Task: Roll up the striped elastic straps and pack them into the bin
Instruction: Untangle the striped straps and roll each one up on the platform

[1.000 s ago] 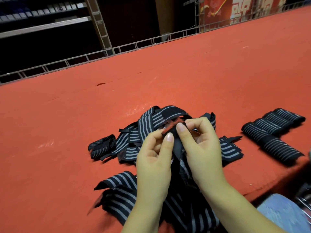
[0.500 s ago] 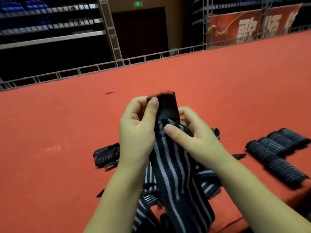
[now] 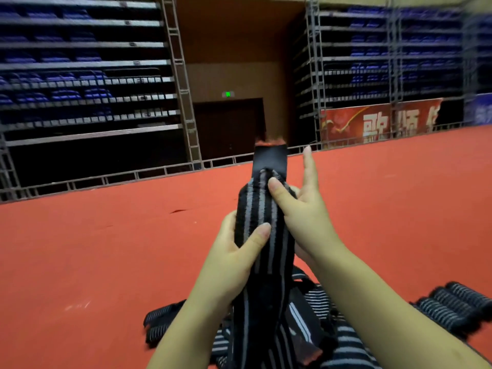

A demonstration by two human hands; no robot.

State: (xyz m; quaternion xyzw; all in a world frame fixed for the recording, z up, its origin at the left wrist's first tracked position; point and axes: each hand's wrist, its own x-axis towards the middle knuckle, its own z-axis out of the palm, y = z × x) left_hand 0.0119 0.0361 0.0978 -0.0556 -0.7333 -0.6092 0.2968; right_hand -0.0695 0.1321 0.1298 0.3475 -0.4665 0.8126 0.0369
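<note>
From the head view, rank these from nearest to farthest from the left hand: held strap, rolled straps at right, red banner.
1. Held strap: in the left hand, pinched.
2. Rolled straps: low right, on the red surface.
3. Red banner: far back right, beyond the railing.

The strap (image 3: 263, 230) is black with grey lengthwise stripes, and its end patch is plain black with an orange-red edge. Same black and grey stripes on the rolled straps (image 3: 452, 306). The tabletop (image 3: 106, 249) is orange-red, the far banner (image 3: 378, 123) red with pale lettering.

Two hands (image 3: 300, 217), one raised strap (image 3: 262, 222), rolled straps (image 3: 450, 304) blurred, uncountable
</note>
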